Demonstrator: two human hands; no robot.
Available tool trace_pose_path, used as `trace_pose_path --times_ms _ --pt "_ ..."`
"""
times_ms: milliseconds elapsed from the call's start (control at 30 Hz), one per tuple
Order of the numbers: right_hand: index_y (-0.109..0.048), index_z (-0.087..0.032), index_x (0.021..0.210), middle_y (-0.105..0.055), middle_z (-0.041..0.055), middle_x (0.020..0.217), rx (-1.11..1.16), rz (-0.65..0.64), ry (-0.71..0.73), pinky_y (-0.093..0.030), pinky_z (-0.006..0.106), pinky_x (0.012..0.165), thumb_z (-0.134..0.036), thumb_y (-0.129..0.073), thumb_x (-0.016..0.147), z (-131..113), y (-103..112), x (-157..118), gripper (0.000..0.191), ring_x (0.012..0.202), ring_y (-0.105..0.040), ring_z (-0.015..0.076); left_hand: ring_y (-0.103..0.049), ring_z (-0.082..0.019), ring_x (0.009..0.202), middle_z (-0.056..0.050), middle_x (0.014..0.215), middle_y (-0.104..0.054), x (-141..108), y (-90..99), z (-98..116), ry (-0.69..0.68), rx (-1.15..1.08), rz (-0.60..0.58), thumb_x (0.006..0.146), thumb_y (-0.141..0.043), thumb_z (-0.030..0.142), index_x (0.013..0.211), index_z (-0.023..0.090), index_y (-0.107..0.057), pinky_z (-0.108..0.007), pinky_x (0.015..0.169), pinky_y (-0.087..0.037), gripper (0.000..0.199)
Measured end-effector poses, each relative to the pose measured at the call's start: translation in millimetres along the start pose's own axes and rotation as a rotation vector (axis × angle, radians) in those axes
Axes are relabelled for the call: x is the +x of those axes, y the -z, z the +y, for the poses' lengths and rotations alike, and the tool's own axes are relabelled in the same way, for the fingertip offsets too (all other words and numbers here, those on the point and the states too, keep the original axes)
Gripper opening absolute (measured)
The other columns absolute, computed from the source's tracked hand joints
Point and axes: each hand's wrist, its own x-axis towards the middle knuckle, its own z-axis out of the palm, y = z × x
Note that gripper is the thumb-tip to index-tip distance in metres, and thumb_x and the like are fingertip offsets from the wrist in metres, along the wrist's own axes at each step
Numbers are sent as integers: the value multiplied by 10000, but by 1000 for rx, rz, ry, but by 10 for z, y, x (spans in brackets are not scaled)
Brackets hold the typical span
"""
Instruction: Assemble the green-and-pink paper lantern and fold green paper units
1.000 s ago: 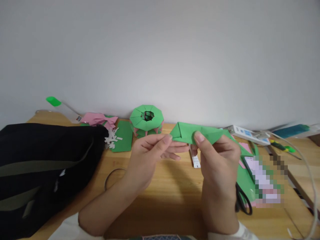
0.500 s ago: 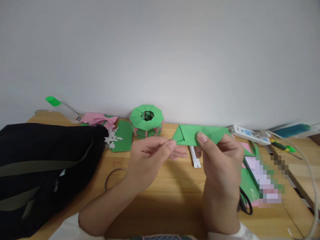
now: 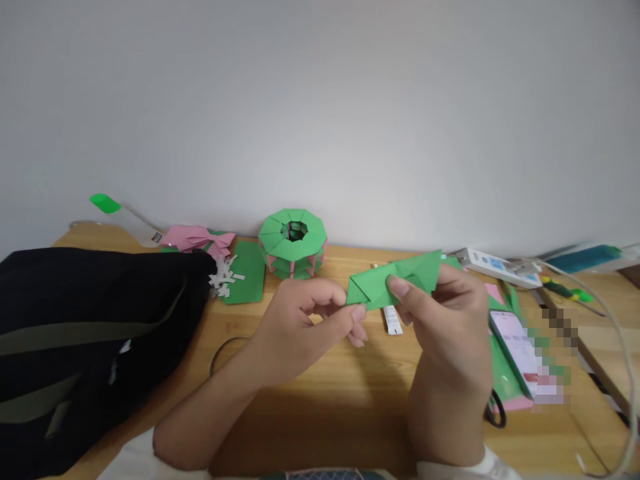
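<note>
A folded piece of green paper point(image 3: 375, 285) is held up in front of me between both hands, its right end tilted upward. My left hand point(image 3: 315, 320) pinches its lower left corner between thumb and fingers. My right hand point(image 3: 445, 300) grips the right part, thumb pressed flat on the front face; most of its fingers are hidden behind the paper. Beyond my hands stands a round green and pink paper model point(image 3: 293, 241) with a hole in its top. A white printed strip point(image 3: 393, 321) lies on the table under the folded paper.
On the left lies a black bag point(image 3: 100, 333). Behind it are pink folded papers point(image 3: 200, 238), white paper scraps point(image 3: 223, 275) and a green sheet point(image 3: 250, 273). To the right are a phone point(image 3: 515, 347), a power strip point(image 3: 500, 268) and a white cable point(image 3: 620, 353) on the wooden table point(image 3: 320, 413).
The folded green paper has turned, its left end dropping and its right end rising. My left hand has moved slightly lower along with it.
</note>
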Motion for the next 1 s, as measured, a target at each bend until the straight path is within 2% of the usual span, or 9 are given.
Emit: trace_pose_path --times_ms 200,367,500,633,767,833,900,1000 --pt "-589 -184 544 -452 -67 440 6 10 -39 -279 192 353 -238 -732 726 17 14 20 238 388 -356 51 -651 -81 507 12 550 -697 26 -9 -18 92 -78 16 793 -622 179 569 155 -639 -132 503 -494 226" --pt "-565 -182 528 -459 -65 449 -37 3 -8 -280 187 366 -211 -719 732 12 17 48 257 403 -357 46 -649 -80 495 8 542 -696 36 9 -49 185 -150 -25 757 -679 183 561 145 -649 -122 488 -493 202" --pt "-560 -182 517 -459 -64 449 -74 26 15 -295 189 370 -203 -716 724 -2 2 53 260 407 -362 48 -643 -77 493 5 537 -690 37 6 -53 169 -132 -3 783 -651 190 558 143 -648 -126 490 -490 230" --pt "-545 -182 499 -458 -64 435 -82 -2 15 -283 186 359 -192 -709 716 -4 -10 60 273 396 -364 48 -650 -79 526 0 568 -699 48 56 -36 148 -116 -88 810 -615 190 574 144 -657 -141 531 -503 244" --pt "-531 -181 486 -454 -63 427 -70 -37 -8 -292 182 357 -197 -694 727 -9 15 83 291 389 -363 46 -683 -122 624 -15 632 -717 59 136 -45 230 -149 -201 753 -694 242 614 144 -669 -171 559 -511 171" --pt "-559 -182 511 -474 -60 436 -52 -109 -39 -313 180 362 -192 -682 735 -20 37 98 256 394 -384 50 -691 -136 684 -13 698 -732 65 146 -63 251 -203 -178 680 -757 238 713 148 -686 -177 578 -511 119" --pt "-611 -178 568 -524 -48 470 -53 -253 -96 -332 180 366 -187 -678 734 -34 53 110 178 411 -421 58 -687 -133 704 -10 765 -742 70 136 -82 251 -261 -149 638 -785 220 850 160 -690 -186 605 -516 240" --pt "-635 -160 602 -557 -32 514 -96 -405 -172 -357 181 389 -196 -689 716 -48 61 123 131 449 -448 65 -686 -132 700 -21 770 -738 69 114 -105 295 -255 -210 675 -760 213 907 154 -673 -207 628 -524 255"
